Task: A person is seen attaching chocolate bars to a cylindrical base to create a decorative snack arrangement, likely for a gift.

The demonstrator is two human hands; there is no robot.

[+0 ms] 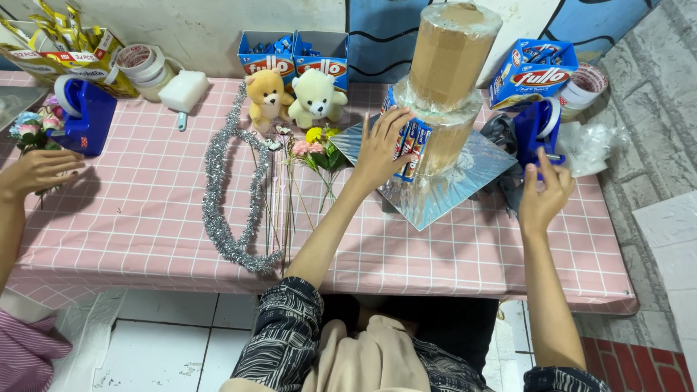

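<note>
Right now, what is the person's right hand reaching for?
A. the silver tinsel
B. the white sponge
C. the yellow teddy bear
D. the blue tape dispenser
D: the right hand has its fingers at the blue tape dispenser on the right side of the table, while the left hand presses snack sticks against the cardboard tower.
</note>
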